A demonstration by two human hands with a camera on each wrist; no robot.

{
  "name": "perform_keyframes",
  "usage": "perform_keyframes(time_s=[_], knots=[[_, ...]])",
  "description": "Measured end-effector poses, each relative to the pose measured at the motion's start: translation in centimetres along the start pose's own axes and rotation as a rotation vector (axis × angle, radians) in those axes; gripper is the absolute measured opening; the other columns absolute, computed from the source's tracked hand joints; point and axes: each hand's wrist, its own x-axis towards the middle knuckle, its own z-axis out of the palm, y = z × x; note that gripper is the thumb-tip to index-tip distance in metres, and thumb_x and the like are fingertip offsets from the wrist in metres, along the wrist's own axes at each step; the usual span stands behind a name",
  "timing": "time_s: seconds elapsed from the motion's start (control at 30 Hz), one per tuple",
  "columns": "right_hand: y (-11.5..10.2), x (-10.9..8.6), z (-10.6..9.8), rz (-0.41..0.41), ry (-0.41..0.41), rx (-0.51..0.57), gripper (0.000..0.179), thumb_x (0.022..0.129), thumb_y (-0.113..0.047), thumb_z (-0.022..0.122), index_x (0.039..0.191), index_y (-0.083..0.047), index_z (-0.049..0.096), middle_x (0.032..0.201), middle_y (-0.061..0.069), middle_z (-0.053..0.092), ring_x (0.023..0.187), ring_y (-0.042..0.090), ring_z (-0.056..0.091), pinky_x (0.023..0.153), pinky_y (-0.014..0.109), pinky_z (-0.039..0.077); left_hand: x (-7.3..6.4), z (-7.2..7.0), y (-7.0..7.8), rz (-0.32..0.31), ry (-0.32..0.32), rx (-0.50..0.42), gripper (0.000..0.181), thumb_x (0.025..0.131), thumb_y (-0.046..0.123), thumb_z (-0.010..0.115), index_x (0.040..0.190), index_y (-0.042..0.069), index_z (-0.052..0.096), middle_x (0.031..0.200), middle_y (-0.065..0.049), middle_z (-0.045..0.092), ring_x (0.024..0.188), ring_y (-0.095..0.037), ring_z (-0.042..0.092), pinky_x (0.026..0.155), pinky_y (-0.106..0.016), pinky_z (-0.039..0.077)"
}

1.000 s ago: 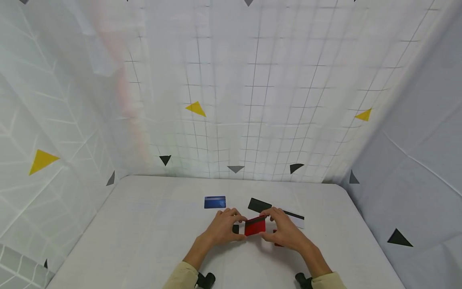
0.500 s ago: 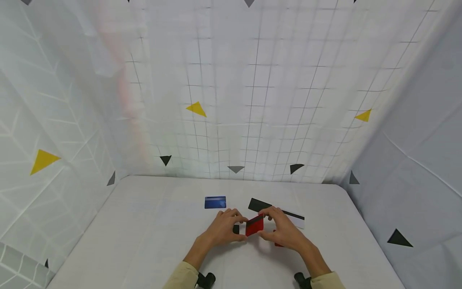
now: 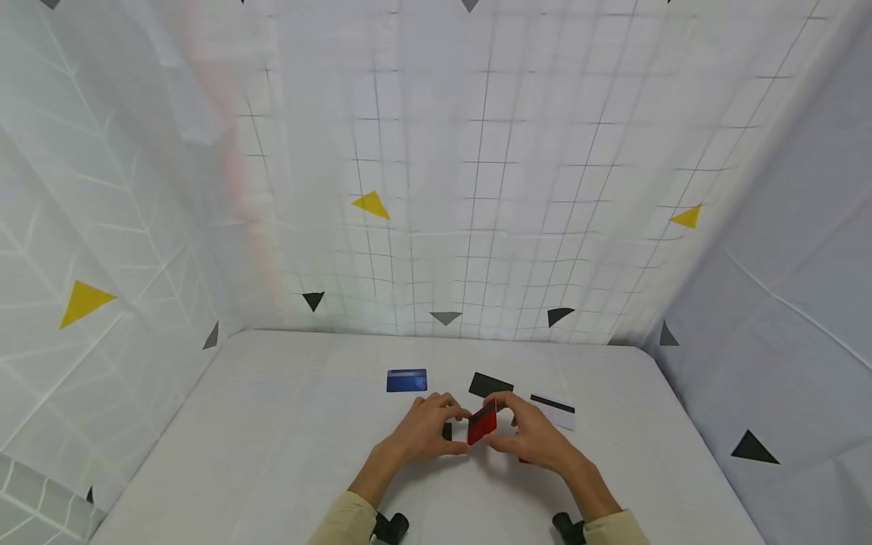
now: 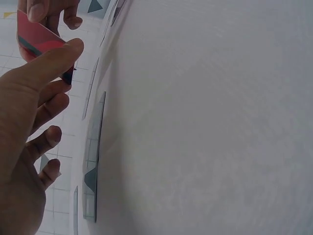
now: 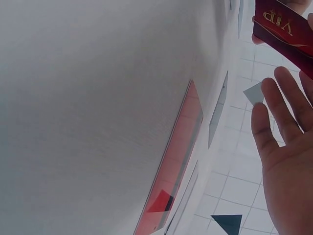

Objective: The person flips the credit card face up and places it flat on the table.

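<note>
Between both hands, a red card (image 3: 481,422) with a dark stripe is held up over the table, tilted. Its other face shows gold "VIP" lettering in the right wrist view, on the same red card (image 5: 281,27). My left hand (image 3: 431,428) pinches its left end between thumb and fingers. At the right end, my right hand (image 3: 534,433) pinches it, with that thumb on the card (image 4: 41,36) in the left wrist view. A dark card (image 3: 446,431) lies mostly hidden behind the left hand. Beside the right hand lies another red card (image 5: 176,156).
Farther back on the white table (image 3: 286,424) are a blue card (image 3: 406,381), a dark card (image 3: 490,384) and a white card with a black stripe (image 3: 553,412). A gridded white sheet (image 3: 443,189) hangs behind the table.
The red card between the hands has turned, showing a narrower, more slanted face to the head view. The right hand has shifted slightly left. The cards on the table stay put.
</note>
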Motion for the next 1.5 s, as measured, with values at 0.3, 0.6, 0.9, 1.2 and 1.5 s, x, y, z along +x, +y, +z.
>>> perform_keyframes(time_s=[0.3, 0.6, 0.9, 1.2, 1.5], knots=[[0.09, 0.13, 0.18, -0.032, -0.026, 0.017, 0.058, 0.085, -0.037, 0.081, 0.134, -0.027, 0.052, 0.128, -0.013, 0.062, 0.114, 0.020, 0.061, 0.088, 0.042, 0.052, 0.01, -0.06, -0.19, 0.008, -0.003, 0.005, 0.053, 0.080, 0.056, 0.079, 0.127, 0.034, 0.069, 0.109, 0.015, 0.060, 0.105, -0.007, 0.053, 0.088, -0.035, 0.040], [0.01, 0.12, 0.32, -0.023, -0.019, 0.041, 0.058, 0.084, -0.034, 0.082, 0.133, -0.022, 0.052, 0.126, -0.012, 0.062, 0.118, 0.017, 0.060, 0.096, 0.046, 0.050, -0.03, -0.34, -0.19, 0.018, 0.004, -0.001, 0.056, 0.083, 0.062, 0.073, 0.129, 0.030, 0.068, 0.112, 0.014, 0.060, 0.107, -0.008, 0.054, 0.090, -0.037, 0.039], [-0.03, 0.15, 0.61, -0.021, -0.030, 0.082, 0.058, 0.086, -0.023, 0.082, 0.134, -0.018, 0.051, 0.131, 0.003, 0.061, 0.121, 0.019, 0.058, 0.097, 0.049, 0.050, -0.33, -0.70, -0.04, 0.024, 0.046, -0.047, 0.053, 0.085, 0.058, 0.074, 0.127, 0.027, 0.069, 0.111, 0.014, 0.060, 0.110, -0.010, 0.056, 0.092, -0.039, 0.040], [0.09, 0.00, 0.65, -0.037, -0.028, 0.081, 0.063, 0.084, -0.036, 0.082, 0.136, -0.019, 0.050, 0.125, 0.005, 0.062, 0.116, 0.021, 0.060, 0.096, 0.047, 0.050, -0.40, -0.77, -0.13, 0.059, 0.055, -0.117, 0.056, 0.086, 0.058, 0.072, 0.131, 0.025, 0.065, 0.113, 0.010, 0.063, 0.112, -0.008, 0.057, 0.095, -0.040, 0.039], [0.11, 0.00, 0.54, -0.069, -0.006, 0.018, 0.063, 0.082, -0.043, 0.083, 0.134, -0.028, 0.051, 0.112, -0.011, 0.059, 0.106, 0.015, 0.061, 0.091, 0.044, 0.053, -0.41, -0.71, -0.31, 0.057, 0.060, -0.146, 0.058, 0.085, 0.060, 0.073, 0.133, 0.030, 0.061, 0.114, 0.012, 0.064, 0.114, -0.008, 0.057, 0.100, -0.045, 0.041]])
